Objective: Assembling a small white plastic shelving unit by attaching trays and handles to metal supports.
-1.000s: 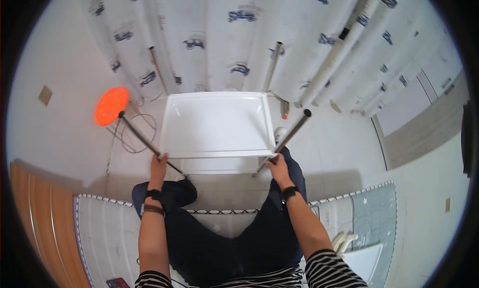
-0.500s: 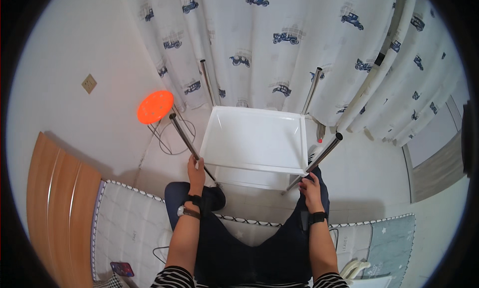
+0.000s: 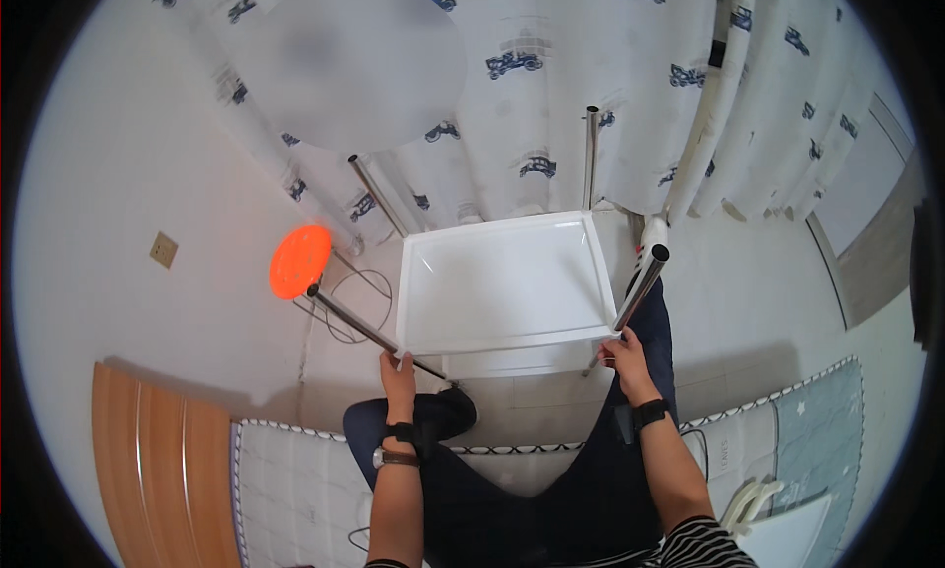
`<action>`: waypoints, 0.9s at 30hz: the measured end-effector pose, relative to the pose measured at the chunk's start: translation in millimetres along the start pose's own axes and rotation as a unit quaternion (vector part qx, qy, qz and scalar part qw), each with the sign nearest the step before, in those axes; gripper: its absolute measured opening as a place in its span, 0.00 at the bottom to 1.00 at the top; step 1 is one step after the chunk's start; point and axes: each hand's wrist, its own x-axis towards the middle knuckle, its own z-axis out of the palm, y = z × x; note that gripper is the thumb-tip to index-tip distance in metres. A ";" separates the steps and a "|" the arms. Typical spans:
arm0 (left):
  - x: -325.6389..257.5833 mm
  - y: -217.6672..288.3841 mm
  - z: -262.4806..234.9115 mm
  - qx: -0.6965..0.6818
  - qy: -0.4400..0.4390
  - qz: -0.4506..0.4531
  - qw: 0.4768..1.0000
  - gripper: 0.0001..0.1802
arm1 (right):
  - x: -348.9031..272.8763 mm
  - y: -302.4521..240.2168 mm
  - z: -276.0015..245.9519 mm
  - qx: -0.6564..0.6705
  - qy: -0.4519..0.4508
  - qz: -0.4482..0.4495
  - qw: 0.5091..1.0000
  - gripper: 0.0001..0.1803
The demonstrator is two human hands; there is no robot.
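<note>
Home, a bedroom by all signs. Bed alongside me: pale quilted bedding [image 3: 295, 479] with dark-and-white edging, upright wooden headboard [image 3: 167, 460] at its left end. Long white curtains [image 3: 551, 105] printed with blue old-time cars. Beige socket plate [image 3: 163, 250] on white wall; round orange stool [image 3: 300, 261] nearby. Pale tiled floor [image 3: 724, 307].

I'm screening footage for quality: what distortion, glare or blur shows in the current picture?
Head view throughout: corners black, quilted bedding bowed along its edge; glints on the white tray; smooth grey blur hiding some curtain; left hand and right hand fairly sharp.
</note>
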 end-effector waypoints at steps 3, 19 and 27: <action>-2.7 3.3 3.1 0.027 0.005 -0.010 1.000 0.15 | 14.8 6.4 -5.7 -0.019 0.020 -0.016 1.000 0.23; -13.8 5.9 -8.1 0.188 0.110 0.127 0.968 0.14 | 27.5 10.5 -1.8 -0.064 0.025 -0.011 0.998 0.15; -143.2 113.9 -13.7 0.523 -0.436 0.439 0.586 0.07 | 33.0 20.7 2.0 -0.076 0.004 0.011 0.997 0.12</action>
